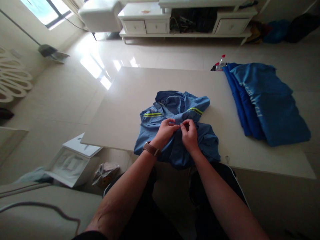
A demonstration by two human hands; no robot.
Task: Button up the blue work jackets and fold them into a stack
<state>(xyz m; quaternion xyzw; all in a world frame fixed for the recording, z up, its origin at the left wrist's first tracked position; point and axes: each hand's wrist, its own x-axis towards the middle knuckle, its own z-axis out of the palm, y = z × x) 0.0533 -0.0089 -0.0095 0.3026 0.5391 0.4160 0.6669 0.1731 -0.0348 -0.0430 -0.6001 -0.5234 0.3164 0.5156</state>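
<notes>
A blue work shirt (152, 133) with yellow-green reflective stripes lies rumpled at the near edge of a pale table, its collar turned toward the far side. My left hand (167, 130), below a wrist with a brown watch strap, pinches the front placket of the shirt. My right hand (189, 133) pinches the same placket just beside it, and the fingertips of both hands nearly meet. Whatever small part sits between the fingers, such as a button, is too small to make out.
Folded blue garments (272, 103) with white lettering are stacked at the table's right end. Bottles with red caps (221, 62) show past the far edge of the table (120, 110). An open white box (72, 163) stands on the floor at left. A white cabinet (155, 26) lies beyond.
</notes>
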